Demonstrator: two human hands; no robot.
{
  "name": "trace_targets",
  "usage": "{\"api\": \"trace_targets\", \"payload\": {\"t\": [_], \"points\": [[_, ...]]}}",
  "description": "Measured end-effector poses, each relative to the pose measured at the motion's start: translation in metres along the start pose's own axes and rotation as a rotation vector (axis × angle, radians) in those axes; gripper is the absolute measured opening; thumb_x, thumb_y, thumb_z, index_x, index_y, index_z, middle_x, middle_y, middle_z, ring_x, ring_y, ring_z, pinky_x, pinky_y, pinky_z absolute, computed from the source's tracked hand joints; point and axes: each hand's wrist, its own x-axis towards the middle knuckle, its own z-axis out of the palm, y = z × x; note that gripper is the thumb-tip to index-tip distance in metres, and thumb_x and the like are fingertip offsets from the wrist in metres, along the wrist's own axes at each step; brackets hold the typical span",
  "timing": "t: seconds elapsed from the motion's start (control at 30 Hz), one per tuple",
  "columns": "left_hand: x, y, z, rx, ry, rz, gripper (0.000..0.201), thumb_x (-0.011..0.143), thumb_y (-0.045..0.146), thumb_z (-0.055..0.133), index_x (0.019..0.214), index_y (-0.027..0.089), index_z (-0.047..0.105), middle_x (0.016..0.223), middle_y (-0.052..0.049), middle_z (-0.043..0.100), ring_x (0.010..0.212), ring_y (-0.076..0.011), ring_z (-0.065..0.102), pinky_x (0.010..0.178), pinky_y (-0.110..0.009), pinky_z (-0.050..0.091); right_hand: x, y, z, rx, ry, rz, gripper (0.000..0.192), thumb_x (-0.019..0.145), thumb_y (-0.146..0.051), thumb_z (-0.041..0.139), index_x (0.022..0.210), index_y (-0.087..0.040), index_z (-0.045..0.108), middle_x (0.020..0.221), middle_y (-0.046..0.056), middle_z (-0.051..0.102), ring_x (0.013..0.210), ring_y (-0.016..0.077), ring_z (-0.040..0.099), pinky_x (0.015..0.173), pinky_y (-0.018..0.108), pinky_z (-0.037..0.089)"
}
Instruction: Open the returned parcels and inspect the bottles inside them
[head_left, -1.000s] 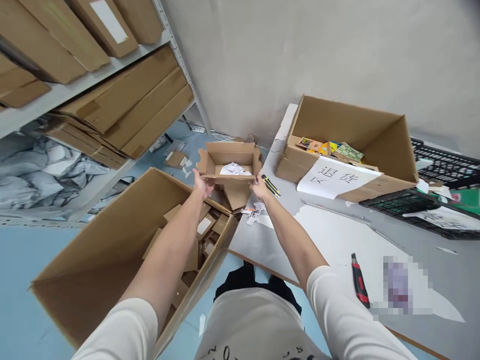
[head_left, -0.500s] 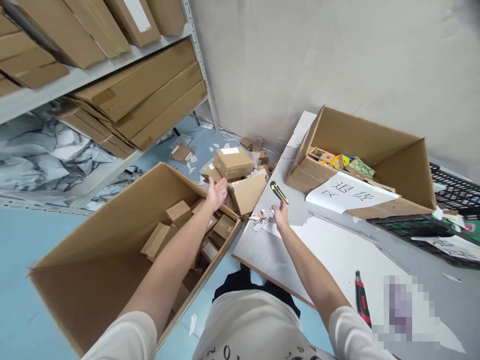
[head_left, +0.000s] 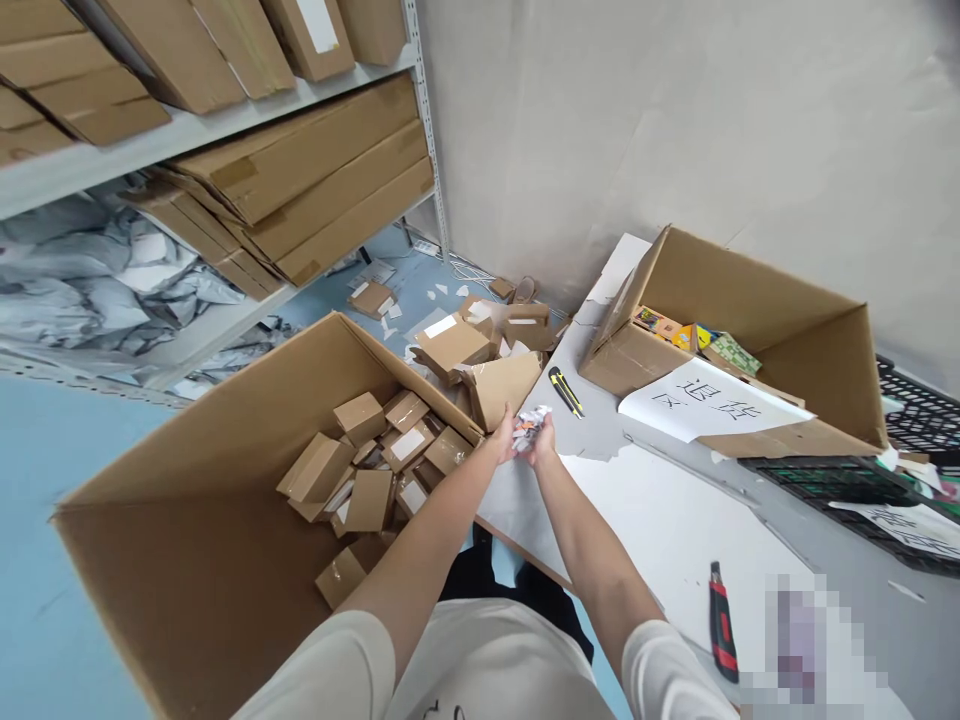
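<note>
Red-black knife (head_left: 723, 622) on bench (head_left: 517, 515), R side; big carton (head_left: 195, 450) w/ small boxes (head_left: 371, 500) to the L. Both hands — L hand (head_left: 505, 438), R hand (head_left: 544, 442) — face each other, grip pressed in on crumpled paper scraps (head_left: 531, 428) btwn them, over bench's L end. Yellow-black knife (head_left: 565, 392) just beyond; torn boxes (head_left: 454, 343) past that, nr shelf (head_left: 330, 88).

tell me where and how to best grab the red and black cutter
Probably grip the cutter by its thick handle. The right hand, once free of the paper scraps, could come from above on the near side: the cutter lies flat, its narrow grey tip pointing away.
</note>
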Motion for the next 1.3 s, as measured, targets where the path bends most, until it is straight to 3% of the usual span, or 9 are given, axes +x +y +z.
{"api": "trace_targets", "payload": {"t": [0.1, 0.2, 0.37, 0.67, 0.77, 0.87, 0.97, 1.07, 1.3], "points": [[0.006, 0.032, -0.003, -0.162, 0.054, 0.054, 0.080, 0.083, 0.075, 0.016, 0.115, 0.017, 0.060, 0.122, -0.015, 0.061, 0.112, -0.0282, 0.059, 0.094, -0.044, 0.047, -0.005, -0.027, 0.022, 0.054, -0.086, -0.101, 0.042, 0.089, -0.060, 0.035, 0.106, -0.031, 0.061, 0.107, 0.003, 0.067, 0.093, 0.0186, 0.063, 0.070, 0.037, 0.053], [0.003, 0.073, -0.016, -0.427, 0.126, 0.250, 0.083, 0.078, 0.080, 0.017, 0.135, 0.026, 0.043, 0.149, -0.008, 0.037, 0.131, -0.0271, 0.043, 0.104, -0.046, 0.038, -0.010, -0.053, 0.036, 0.085, -0.226, -0.272, 0.047, 0.086, -0.063, 0.037, 0.127, -0.042, 0.049, 0.141, -0.002, 0.046, 0.130, 0.0196, 0.041, 0.088, 0.047, 0.047], [-0.017, 0.105, -0.040, -0.544, 0.106, 0.353, 0.085, 0.077, 0.082, 0.016, 0.145, 0.033, 0.025, 0.158, -0.002, 0.014, 0.141, -0.0262, 0.024, 0.111, -0.050, 0.025, -0.019, -0.058, 0.033, 0.117, -0.228, -0.278, 0.054, 0.087, -0.066, 0.032, 0.137, -0.047, 0.034, 0.157, -0.006, 0.014, 0.144, 0.0220, 0.012, 0.098, 0.057, 0.034], [-0.030, 0.109, -0.052, -0.478, 0.129, 0.325, 0.083, 0.076, 0.082, 0.012, 0.145, 0.037, 0.025, 0.157, -0.001, 0.016, 0.144, -0.0201, 0.014, 0.114, -0.046, 0.016, -0.029, -0.044, 0.021, 0.086, -0.195, -0.241, 0.060, 0.085, -0.065, 0.037, 0.141, -0.046, 0.028, 0.158, -0.005, 0.008, 0.140, 0.0221, 0.026, 0.094, 0.048, 0.043], [-0.036, 0.114, -0.046, -0.412, 0.106, 0.324, 0.083, 0.078, 0.080, 0.011, 0.147, 0.036, 0.016, 0.158, -0.001, 0.012, 0.144, -0.0187, 0.012, 0.113, -0.044, 0.018, -0.033, -0.050, 0.022, 0.091, -0.206, -0.255, 0.054, 0.087, -0.062, 0.037, 0.138, -0.045, 0.033, 0.157, -0.003, 0.015, 0.136, 0.0208, 0.035, 0.093, 0.045, 0.045], [-0.041, 0.109, -0.033, -0.268, 0.046, 0.331, 0.075, 0.083, 0.075, 0.016, 0.145, 0.035, 0.025, 0.156, -0.001, 0.018, 0.143, -0.0194, 0.018, 0.113, -0.043, 0.019, -0.044, -0.058, 0.013, 0.046, -0.240, -0.283, 0.048, 0.087, -0.056, 0.044, 0.132, -0.040, 0.043, 0.150, 0.000, 0.033, 0.123, 0.0197, 0.051, 0.090, 0.040, 0.048], [-0.046, 0.088, -0.013, -0.082, -0.046, 0.345, 0.063, 0.088, 0.067, 0.027, 0.135, 0.031, 0.046, 0.152, -0.004, 0.031, 0.140, -0.0226, 0.027, 0.112, -0.044, 0.022, -0.062, -0.064, -0.018, -0.055, -0.256, -0.358, 0.045, 0.082, -0.049, 0.057, 0.124, -0.034, 0.051, 0.132, 0.003, 0.055, 0.105, 0.0191, 0.062, 0.084, 0.037, 0.050], [-0.048, 0.050, 0.009, 0.121, -0.111, 0.356, 0.053, 0.083, 0.061, 0.049, 0.122, 0.026, 0.058, 0.144, -0.009, 0.044, 0.136, -0.0263, 0.036, 0.110, -0.046, 0.027, -0.085, -0.066, -0.077, -0.203, -0.178, -0.499, 0.046, 0.074, -0.039, 0.069, 0.116, -0.028, 0.057, 0.106, 0.003, 0.067, 0.086, 0.0169, 0.066, 0.081, 0.037, 0.051], [-0.061, -0.065, 0.060, 0.536, -0.213, 0.396, 0.056, 0.059, 0.049, 0.078, 0.101, 0.016, 0.064, 0.121, -0.015, 0.062, 0.117, -0.0297, 0.056, 0.106, -0.047, 0.037, -0.159, -0.048, -0.287, -0.583, 0.365, -0.779, 0.043, 0.077, -0.035, 0.063, 0.117, -0.022, 0.059, 0.105, 0.008, 0.067, 0.093, 0.0206, 0.061, 0.092, 0.043, 0.046]]}}
